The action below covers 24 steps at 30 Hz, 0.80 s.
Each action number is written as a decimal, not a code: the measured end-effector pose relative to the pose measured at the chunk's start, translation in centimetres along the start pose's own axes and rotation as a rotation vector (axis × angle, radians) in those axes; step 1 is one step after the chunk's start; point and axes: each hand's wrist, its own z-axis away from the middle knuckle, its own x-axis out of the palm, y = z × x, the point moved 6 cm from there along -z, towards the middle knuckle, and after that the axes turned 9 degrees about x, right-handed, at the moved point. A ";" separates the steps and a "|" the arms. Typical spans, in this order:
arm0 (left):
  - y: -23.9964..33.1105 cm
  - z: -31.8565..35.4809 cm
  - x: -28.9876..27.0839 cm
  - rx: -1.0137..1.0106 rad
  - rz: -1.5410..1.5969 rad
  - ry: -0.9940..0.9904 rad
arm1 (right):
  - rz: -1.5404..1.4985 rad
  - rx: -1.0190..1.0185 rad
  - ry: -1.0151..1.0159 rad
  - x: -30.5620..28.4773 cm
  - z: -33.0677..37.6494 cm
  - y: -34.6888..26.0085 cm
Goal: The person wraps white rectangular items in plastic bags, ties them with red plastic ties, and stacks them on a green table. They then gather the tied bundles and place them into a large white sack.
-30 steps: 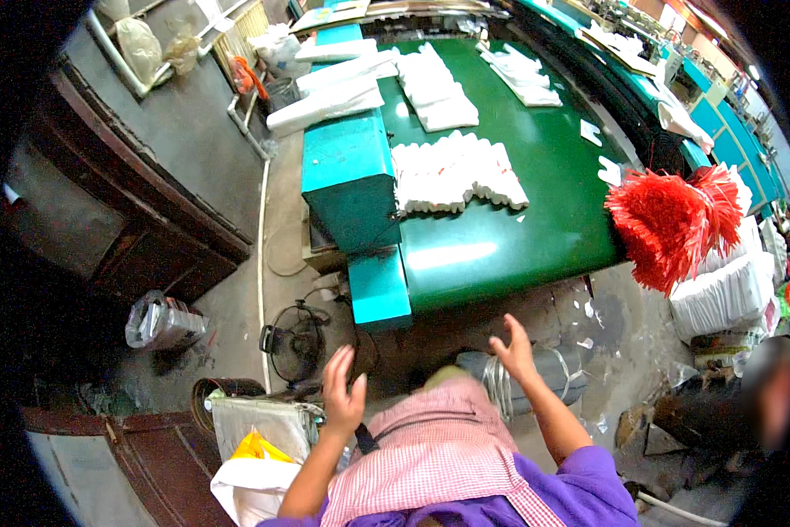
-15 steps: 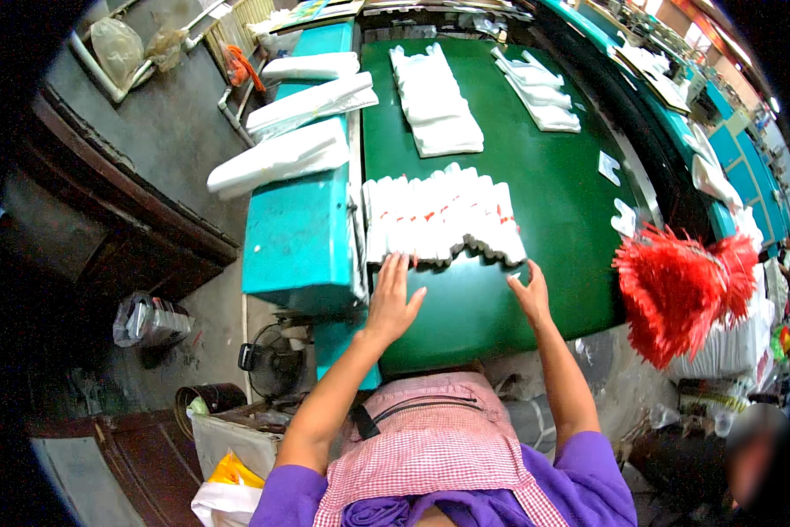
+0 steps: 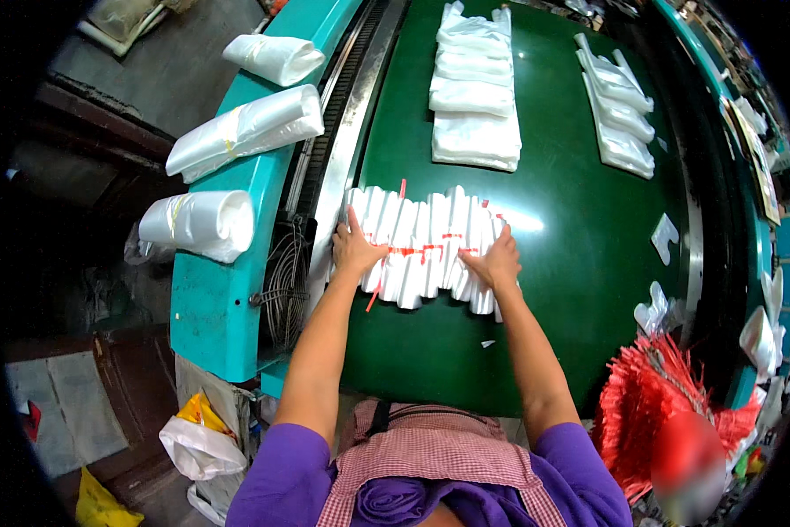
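Note:
A row of rolled white plastic bag bundles (image 3: 423, 228), bound round the middle with thin red strips, lies on the green table (image 3: 413, 356). My left hand (image 3: 357, 251) grips the left end of the row, thumb over the top and fingers along the outer side. At the right end my right hand (image 3: 497, 261) clasps the outermost rolls, its thumb pointing inward near the red strips. The row is pressed between both hands. Some fingertips are hidden behind the rolls.
Beyond the row lie a stack of flat white plastic bags (image 3: 474, 136) and a smaller stack (image 3: 622, 127). Three larger rolled bundles (image 3: 197, 222) rest on the teal machine cover (image 3: 209, 303) at left. Red plastic strips (image 3: 641, 417) hang in a bunch at the right.
Both hands have moved from the near edge of the row to its two ends and closed on it. The view has shifted closer to the table.

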 end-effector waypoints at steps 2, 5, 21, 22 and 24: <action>0.1 -0.7 0.0 -0.021 0.020 -0.014 | 0.121 -0.083 -0.029 0.0 -0.5 -0.9; 0.6 -1.0 0.7 0.028 0.027 0.049 | 0.146 -0.183 -0.020 0.2 -1.7 -0.5; -3.2 19.6 3.8 -0.079 0.026 -0.191 | 0.115 -0.289 0.014 -4.1 9.5 15.0; -2.9 20.0 4.0 -0.110 0.035 -0.204 | 0.169 -0.319 0.010 -3.8 9.8 14.5; -2.7 21.2 5.1 -0.135 0.091 -0.209 | 0.232 -0.324 -0.140 -2.6 11.3 13.9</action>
